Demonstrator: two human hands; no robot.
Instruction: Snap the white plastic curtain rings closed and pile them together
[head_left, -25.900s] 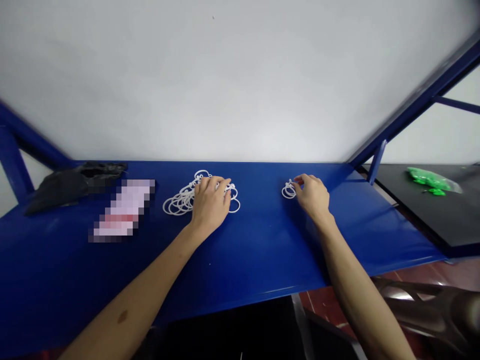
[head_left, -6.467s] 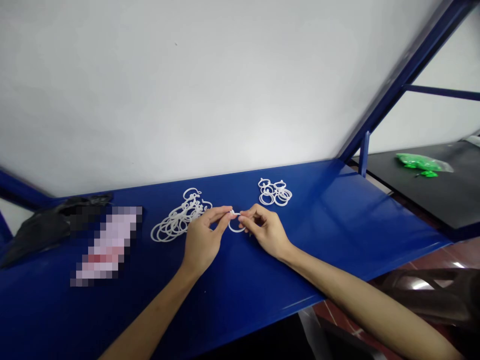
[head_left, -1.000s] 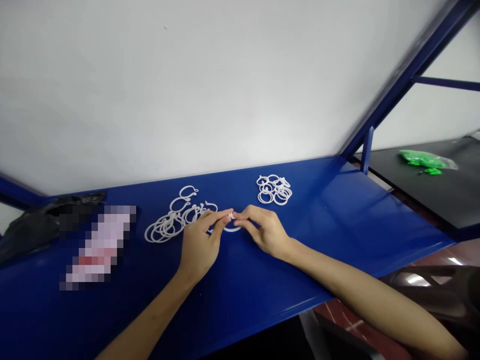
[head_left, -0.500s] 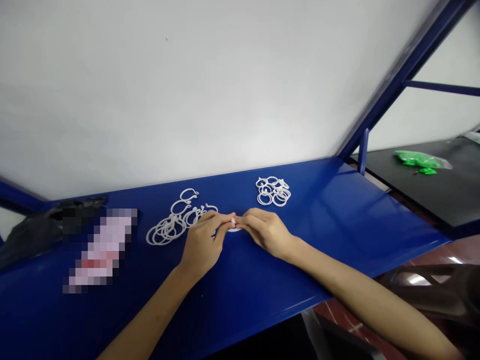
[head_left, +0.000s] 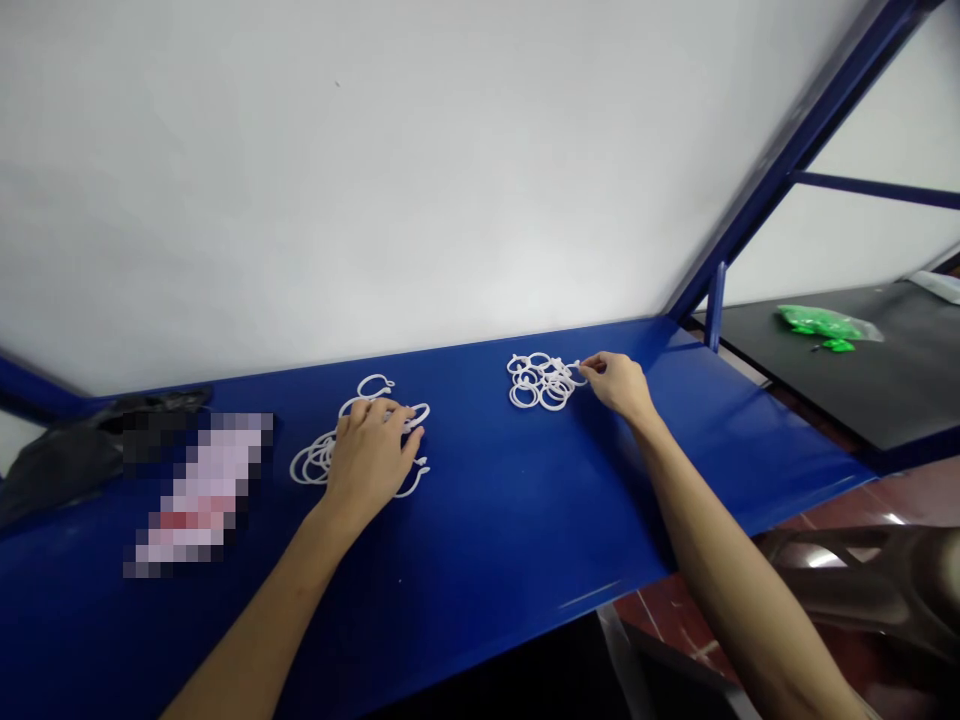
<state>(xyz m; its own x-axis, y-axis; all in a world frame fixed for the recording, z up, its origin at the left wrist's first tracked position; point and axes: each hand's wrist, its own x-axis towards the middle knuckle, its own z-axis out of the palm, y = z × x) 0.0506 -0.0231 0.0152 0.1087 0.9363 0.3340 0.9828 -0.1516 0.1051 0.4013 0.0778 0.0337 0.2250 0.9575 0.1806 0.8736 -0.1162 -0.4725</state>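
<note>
Two heaps of white plastic rings lie on a blue shelf (head_left: 487, 520). My left hand (head_left: 369, 455) rests palm down on the larger, loose heap of open rings (head_left: 315, 458), fingers bent over them. My right hand (head_left: 616, 383) is stretched out to the right edge of the smaller heap of closed rings (head_left: 538, 380), with thumb and forefinger pinched on a ring at that heap's edge.
A black bag (head_left: 67, 450) and a blurred pale packet (head_left: 199, 490) lie at the shelf's left. A blue frame post (head_left: 780, 170) rises at the right. Beyond it a black table (head_left: 862, 390) carries a bag of green parts (head_left: 821, 325). A dark chair (head_left: 885, 590) stands below right.
Both hands held one ring together at the shelf's middle. Now they have parted: the right hand carried the ring to the smaller heap, the left went back onto the larger heap.
</note>
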